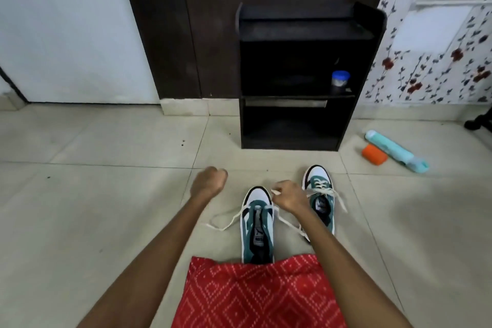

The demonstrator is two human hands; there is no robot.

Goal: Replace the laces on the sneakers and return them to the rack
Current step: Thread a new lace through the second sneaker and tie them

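Near sneaker point(257, 234) barely laced, its cream lace point(226, 224) trailing on the floor; far sneaker point(318, 177) looks laced. Right hand point(288, 198) pinches the lace; left hand point(210, 181) curled, contents unclear. Rack point(306, 28) holds neither.

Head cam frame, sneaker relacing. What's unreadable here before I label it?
1. Left hand: the head view shows only its back, so whether the curled fingers hold anything is hidden.
2. Near sneaker: the heel is covered by the red cloth.
3. Far sneaker: the right hand, pinching a lace, and its forearm hide part of it.
4. Rack: the shelves are too dark to see inside.
5. Jar: too blurred to tell its contents.
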